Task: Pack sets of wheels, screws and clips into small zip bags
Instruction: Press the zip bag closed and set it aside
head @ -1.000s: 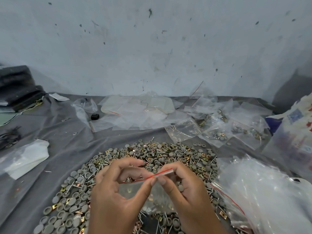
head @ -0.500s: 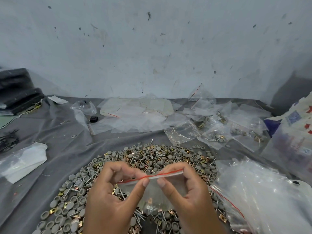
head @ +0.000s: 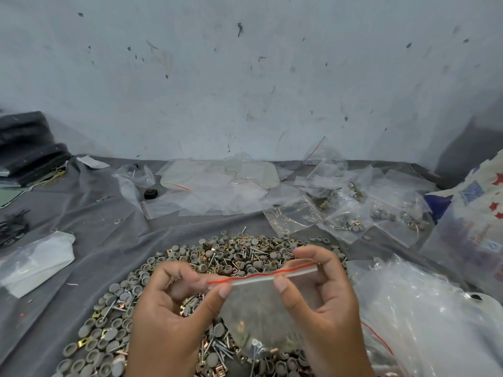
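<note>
Head view: left hand [head: 163,317] and right hand [head: 321,297] both pinch the red-striped seal of a small clear plastic zip bag [head: 258,308], thumb against fingertips, bag hanging below them over the grey wheel, screw and clip pile [head: 231,254].

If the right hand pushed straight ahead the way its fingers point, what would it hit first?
Probably the left hand: the right hand points leftward along the zip bag both pinch. Depth is unclear.

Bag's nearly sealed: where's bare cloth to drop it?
Bare grey cloth lies left of the parts pile, between the white bag and the empty bags behind. Right side is crowded: filled bags and a big plastic bag.
</note>
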Demonstrator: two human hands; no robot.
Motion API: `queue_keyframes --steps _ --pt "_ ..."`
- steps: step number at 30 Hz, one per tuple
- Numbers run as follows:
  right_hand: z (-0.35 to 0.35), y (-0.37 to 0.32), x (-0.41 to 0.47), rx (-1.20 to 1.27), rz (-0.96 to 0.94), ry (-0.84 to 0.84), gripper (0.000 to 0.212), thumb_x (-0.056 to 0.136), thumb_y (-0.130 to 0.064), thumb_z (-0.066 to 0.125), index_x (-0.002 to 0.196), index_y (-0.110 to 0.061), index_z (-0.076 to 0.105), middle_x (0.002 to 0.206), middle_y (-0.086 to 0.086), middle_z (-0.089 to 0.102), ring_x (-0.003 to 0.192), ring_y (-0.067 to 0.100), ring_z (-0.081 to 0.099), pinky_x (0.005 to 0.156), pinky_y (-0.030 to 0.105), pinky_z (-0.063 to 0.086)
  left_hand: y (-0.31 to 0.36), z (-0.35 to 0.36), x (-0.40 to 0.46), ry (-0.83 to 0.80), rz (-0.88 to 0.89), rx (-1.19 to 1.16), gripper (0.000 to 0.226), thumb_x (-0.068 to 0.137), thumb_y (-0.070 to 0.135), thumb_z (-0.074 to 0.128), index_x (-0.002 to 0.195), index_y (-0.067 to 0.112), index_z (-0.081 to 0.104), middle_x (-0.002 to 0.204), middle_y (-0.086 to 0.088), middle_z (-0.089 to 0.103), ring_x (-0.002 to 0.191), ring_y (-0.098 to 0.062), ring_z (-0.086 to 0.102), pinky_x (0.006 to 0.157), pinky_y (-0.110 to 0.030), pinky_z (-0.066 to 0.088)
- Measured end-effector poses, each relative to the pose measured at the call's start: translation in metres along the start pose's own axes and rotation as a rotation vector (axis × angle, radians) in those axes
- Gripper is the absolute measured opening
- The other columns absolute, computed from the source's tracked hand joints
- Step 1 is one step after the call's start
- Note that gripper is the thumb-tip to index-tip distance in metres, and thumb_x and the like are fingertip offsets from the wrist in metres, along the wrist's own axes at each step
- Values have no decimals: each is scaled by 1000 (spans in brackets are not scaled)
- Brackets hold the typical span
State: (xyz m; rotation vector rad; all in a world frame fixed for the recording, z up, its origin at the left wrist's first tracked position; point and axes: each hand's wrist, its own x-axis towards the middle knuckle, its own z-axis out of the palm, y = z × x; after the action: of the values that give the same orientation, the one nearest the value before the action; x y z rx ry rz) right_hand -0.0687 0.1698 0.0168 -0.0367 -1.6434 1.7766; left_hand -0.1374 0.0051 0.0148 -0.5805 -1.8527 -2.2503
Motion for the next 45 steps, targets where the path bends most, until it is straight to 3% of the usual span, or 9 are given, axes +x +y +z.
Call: queue_keyframes --steps 7,12,20,24,30,33,36,42,45 --pt "-2 -7 0 -34 44 -74 48 66 -40 85 109 -47 65 97 5 77 93 17 74 85 21 55 7 3 -1 20 44 27 53 49 61 91 67 38 46 78 -14 75 72 -20 68 64 -21 56" --pt "2 -9 -2 8 41 -56 52 64 -34 83 111 -46 63 91 9 76 83 15 73 76 19 56 5 6 -4 -107 16 -33 52 54 56 93 84 38 53 94 -12 77 96 -23 72 80 -39 55" --pt "-1 -12 -3 -51 52 -152 41 70 -35 84 106 -43 67 92 5 75 86 17 73 78 18 54 2 9 -5 -19 44 46 54 55 59 90 73 39 43 81 -11 77 77 -21 74 72 -22 56" --pt "-9 -20 21 -220 52 -231 18 82 -26 83 92 -33 70 92 0 74 81 11 71 70 19 55 2 12 -6 -6 38 49 52 61 64 85 91 38 52 109 0 77 107 -16 71 94 -37 51" --pt "-60 -53 137 -341 -59 194 20 86 -18 81 99 -22 66 89 -7 74 77 -1 69 68 11 51 9 8 -5 -16 -80 185 41 73 67 68 106 52 51 124 22 67 119 -4 61 107 -53 43" --pt "-108 -77 170 -613 -51 308 42 85 -19 81 120 -20 57 115 0 67 87 3 63 77 16 52 13 8 -8 -19 -110 203 36 81 59 64 111 46 50 121 25 67 116 -3 62 105 -52 46" --pt "-154 -87 148 -1016 68 200 45 85 -26 83 120 -28 55 120 -5 63 108 17 63 91 34 52 18 10 -10 -14 -120 222 40 79 58 61 113 43 49 119 27 67 112 2 62 102 -50 49" --pt "-211 -52 4 -1374 568 -534 50 74 -56 82 110 -56 47 118 -32 51 105 -8 54 83 8 44 18 15 -13 -37 -86 196 45 79 70 60 114 43 50 119 19 68 114 -2 62 102 -48 48" --pt "-220 -39 -34 -1406 521 -402 35 84 -41 80 102 -55 54 113 -27 61 103 -4 58 93 18 48 18 18 -15 -48 -60 208 43 78 67 61 113 44 51 117 18 69 113 -1 63 97 -45 50"
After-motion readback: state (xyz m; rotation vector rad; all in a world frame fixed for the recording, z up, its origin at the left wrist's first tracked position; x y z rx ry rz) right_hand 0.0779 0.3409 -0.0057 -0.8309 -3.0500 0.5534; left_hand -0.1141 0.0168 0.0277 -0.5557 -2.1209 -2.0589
